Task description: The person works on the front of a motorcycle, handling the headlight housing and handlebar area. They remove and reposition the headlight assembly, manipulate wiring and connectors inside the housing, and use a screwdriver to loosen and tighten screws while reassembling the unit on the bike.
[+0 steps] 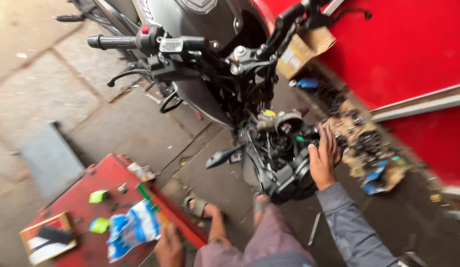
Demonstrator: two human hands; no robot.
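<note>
Grey paving slabs (116, 123) cover the floor, with a red wall (403, 44) behind and a heap of dirty scrap parts (368, 148) at its foot. On the slabs stands a motorcycle (205, 54) with its front stripped. The right hand (324, 158) is spread fairly wide, fingers resting on the loose headlight assembly (279, 158) hanging below the handlebar. The left hand (169, 249) rests at the edge of a low red worktop (104, 180), just beside a blue-and-white packet (132, 228); how far it is closed I cannot tell.
</note>
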